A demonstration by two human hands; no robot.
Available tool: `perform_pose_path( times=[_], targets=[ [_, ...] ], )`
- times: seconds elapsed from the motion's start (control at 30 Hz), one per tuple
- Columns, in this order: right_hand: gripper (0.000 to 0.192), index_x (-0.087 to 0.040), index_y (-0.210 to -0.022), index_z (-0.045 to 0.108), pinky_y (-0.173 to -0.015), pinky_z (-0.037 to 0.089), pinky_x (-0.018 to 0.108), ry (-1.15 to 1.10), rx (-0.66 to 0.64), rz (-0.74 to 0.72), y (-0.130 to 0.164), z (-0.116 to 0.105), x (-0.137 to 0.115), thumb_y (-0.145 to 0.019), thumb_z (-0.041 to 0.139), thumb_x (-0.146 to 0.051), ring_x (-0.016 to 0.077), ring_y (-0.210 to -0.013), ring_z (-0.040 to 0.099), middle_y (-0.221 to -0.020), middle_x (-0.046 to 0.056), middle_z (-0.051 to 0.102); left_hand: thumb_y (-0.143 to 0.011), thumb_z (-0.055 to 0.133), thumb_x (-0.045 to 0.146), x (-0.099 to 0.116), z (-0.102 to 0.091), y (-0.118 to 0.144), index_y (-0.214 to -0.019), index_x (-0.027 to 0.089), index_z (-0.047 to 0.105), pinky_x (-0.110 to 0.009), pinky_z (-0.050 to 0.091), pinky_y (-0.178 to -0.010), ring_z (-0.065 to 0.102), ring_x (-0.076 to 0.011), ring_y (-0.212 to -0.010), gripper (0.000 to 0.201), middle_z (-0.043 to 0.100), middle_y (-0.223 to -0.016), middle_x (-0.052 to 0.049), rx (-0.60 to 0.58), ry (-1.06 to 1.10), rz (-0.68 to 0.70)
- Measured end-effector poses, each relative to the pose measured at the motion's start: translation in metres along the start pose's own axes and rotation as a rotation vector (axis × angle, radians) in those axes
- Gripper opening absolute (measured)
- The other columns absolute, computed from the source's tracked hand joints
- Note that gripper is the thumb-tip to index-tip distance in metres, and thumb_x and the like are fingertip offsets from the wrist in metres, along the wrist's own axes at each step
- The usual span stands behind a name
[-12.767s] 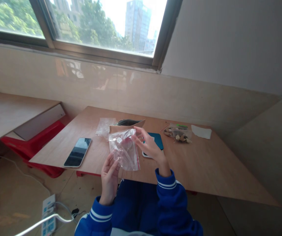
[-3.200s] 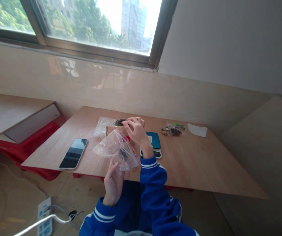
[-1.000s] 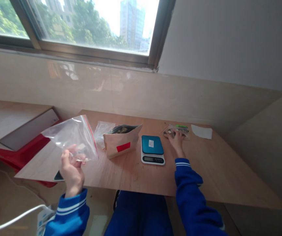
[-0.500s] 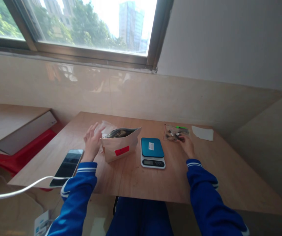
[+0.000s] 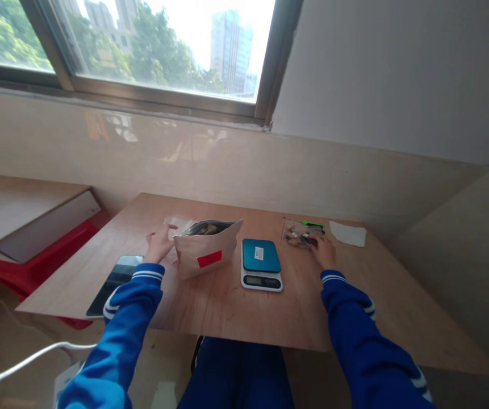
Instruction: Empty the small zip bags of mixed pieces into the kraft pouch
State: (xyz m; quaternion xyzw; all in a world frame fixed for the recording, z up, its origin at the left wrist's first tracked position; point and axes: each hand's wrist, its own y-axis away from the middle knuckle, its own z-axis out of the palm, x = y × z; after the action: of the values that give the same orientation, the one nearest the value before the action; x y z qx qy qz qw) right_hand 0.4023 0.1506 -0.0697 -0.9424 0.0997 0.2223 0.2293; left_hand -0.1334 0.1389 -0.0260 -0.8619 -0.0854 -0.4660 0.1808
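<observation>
My left hand (image 5: 158, 246) rests on the wooden table (image 5: 235, 307) with its fingers spread, just left of a standing kraft paper pouch (image 5: 207, 251) with a red label. Its fingertips are beside flat clear plastic bags (image 5: 175, 223) lying behind the pouch. My right hand (image 5: 323, 252) lies at the near edge of a small clear bag (image 5: 299, 233) holding small dark and light pieces, fingertips touching it. A small digital scale (image 5: 261, 259) with a teal top sits between my hands.
A smartphone (image 5: 115, 278) lies at the table's left front edge, partly under my left sleeve. A white paper slip (image 5: 347, 233) and a green pen (image 5: 313, 224) lie at the back right. A red stool (image 5: 35, 258) and a white cable (image 5: 23, 363) are lower left.
My left hand, which held a clear zip bag up a second ago, has laid it down behind the pouch and now rests empty on the table. My right hand stays at the small filled bag.
</observation>
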Motion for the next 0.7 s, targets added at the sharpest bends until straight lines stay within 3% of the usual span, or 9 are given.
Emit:
perform_pose_path(
  times=[0.07,0.13,0.2,0.3,0.37,0.4,0.5,0.6,0.7],
  targets=[
    [0.015,-0.015,-0.082,0.07,-0.091,0.043,0.045,-0.04,0.047,0.03,-0.004,-0.004,-0.003,-0.075,0.057,-0.015,0.0284,-0.095,0.061,-0.095,0.014,0.07,-0.073,0.073,0.023,0.006,-0.011,-0.002,-0.093,0.02,0.07,-0.062,0.014,-0.109,0.05,-0.0377,-0.126,0.02,0.068,-0.118,-0.011,-0.025,-0.059,0.029],
    [0.013,-0.016,-0.077,0.067,-0.089,0.045,0.045,-0.103,0.113,0.058,-0.006,-0.011,-0.005,-0.078,0.056,-0.022,0.0275,-0.089,0.062,-0.088,0.013,0.07,-0.076,0.069,0.027,0.014,-0.021,0.003,-0.093,0.021,0.069,-0.062,0.01,-0.109,0.043,-0.0379,-0.132,0.017,0.064,-0.125,-0.01,0.038,-0.098,0.078],
    [0.019,-0.015,-0.081,0.065,-0.086,0.047,0.043,-0.181,0.2,0.083,-0.001,-0.022,-0.01,-0.081,0.054,-0.03,0.0265,-0.087,0.063,-0.089,0.013,0.071,-0.085,0.057,0.029,0.026,-0.026,0.02,-0.096,0.019,0.067,-0.055,0.022,-0.109,0.051,-0.0317,-0.123,0.018,0.066,-0.117,-0.01,0.243,-0.019,0.09],
    [0.031,-0.015,-0.092,0.063,-0.08,0.05,0.038,-0.34,0.334,0.12,0.023,-0.042,-0.032,-0.085,0.048,-0.041,0.0227,-0.087,0.065,-0.096,0.013,0.07,-0.091,0.038,0.021,0.051,-0.021,0.068,-0.109,0.016,0.057,-0.038,0.043,-0.09,0.058,-0.0214,-0.1,0.028,0.063,-0.111,-0.01,0.564,0.137,0.065],
    [0.034,-0.016,-0.095,0.063,-0.075,0.052,0.033,-0.653,0.397,0.197,0.051,-0.055,-0.06,-0.08,0.056,-0.045,0.0195,-0.082,0.066,-0.095,0.01,0.071,-0.089,0.04,0.017,0.072,-0.01,0.111,-0.101,0.017,0.059,-0.033,0.045,-0.083,0.058,-0.0176,-0.087,0.023,0.063,-0.099,-0.006,0.627,0.263,0.109],
    [0.034,-0.017,-0.094,0.064,-0.073,0.053,0.031,-0.883,0.373,0.255,0.068,-0.061,-0.078,-0.075,0.064,-0.044,0.0183,-0.079,0.067,-0.092,0.007,0.071,-0.09,0.041,0.018,0.083,-0.003,0.133,-0.098,0.018,0.06,-0.032,0.045,-0.081,0.058,-0.0168,-0.084,0.021,0.063,-0.094,-0.005,0.546,0.323,0.134],
    [0.028,-0.018,-0.085,0.068,-0.065,0.053,0.025,-1.262,0.249,0.392,0.124,-0.076,-0.138,-0.066,0.072,-0.038,0.0152,-0.073,0.067,-0.084,0.003,0.072,-0.09,0.05,0.027,0.112,0.019,0.186,-0.106,0.021,0.061,-0.031,0.047,-0.083,0.06,-0.0181,-0.092,0.021,0.064,-0.103,-0.006,-0.005,0.458,0.205],
    [0.025,-0.019,-0.081,0.069,-0.061,0.054,0.027,-1.387,0.039,0.508,0.172,-0.078,-0.188,-0.069,0.07,-0.042,0.0164,-0.068,0.068,-0.08,0.002,0.073,-0.089,0.055,0.034,0.127,0.034,0.213,-0.117,0.022,0.059,-0.031,0.047,-0.087,0.06,-0.0196,-0.101,0.031,0.063,-0.115,-0.008,-0.338,0.618,0.085],
    [0.03,-0.019,-0.086,0.068,-0.068,0.055,0.03,-1.375,-0.076,0.545,0.198,-0.069,-0.214,-0.072,0.067,-0.045,0.0191,-0.074,0.069,-0.08,0.003,0.072,-0.086,0.059,0.039,0.125,0.039,0.222,-0.101,0.018,0.063,-0.028,0.049,-0.076,0.063,-0.0187,-0.086,0.026,0.068,-0.095,-0.006,-0.545,0.731,-0.007]
  ],
)
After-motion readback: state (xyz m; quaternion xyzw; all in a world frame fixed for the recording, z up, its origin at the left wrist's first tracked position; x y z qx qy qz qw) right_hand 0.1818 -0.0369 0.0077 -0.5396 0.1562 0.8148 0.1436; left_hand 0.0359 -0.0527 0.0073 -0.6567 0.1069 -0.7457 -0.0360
